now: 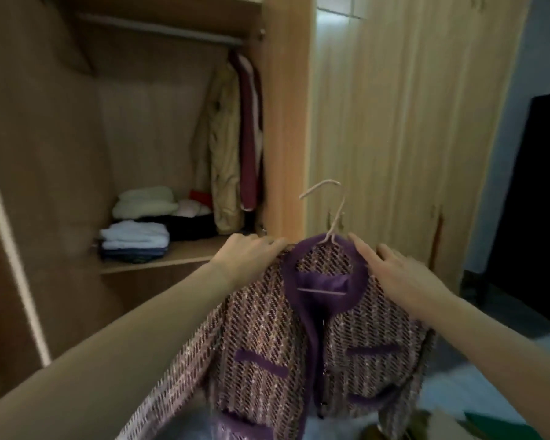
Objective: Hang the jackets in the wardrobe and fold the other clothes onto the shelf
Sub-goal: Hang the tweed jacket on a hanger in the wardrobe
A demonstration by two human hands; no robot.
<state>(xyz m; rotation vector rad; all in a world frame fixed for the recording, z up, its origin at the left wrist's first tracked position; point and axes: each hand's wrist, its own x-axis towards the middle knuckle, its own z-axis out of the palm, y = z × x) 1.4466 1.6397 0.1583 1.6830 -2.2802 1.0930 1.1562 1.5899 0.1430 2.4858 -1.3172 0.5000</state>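
Observation:
A purple tweed jacket [283, 344] with purple trim hangs on a pale wire hanger [329, 211] in front of me. My left hand [251, 255] grips the jacket's left shoulder. My right hand [391, 271] rests on the right shoulder by the collar, fingers fairly straight. The hanger's hook points up, free of the wardrobe rail [159, 28]. The open wardrobe lies to the left, with a beige jacket [223, 154] and a maroon garment [250, 138] hanging at the rail's right end. Folded clothes [134, 239] sit stacked on the shelf [185, 254].
A wooden partition [286, 122] separates the open section from shut wardrobe doors [394, 138] on the right. The open door's edge [13, 249] stands at the left. A dark doorway [534, 201] is far right. Loose items [458, 423] lie at the bottom right.

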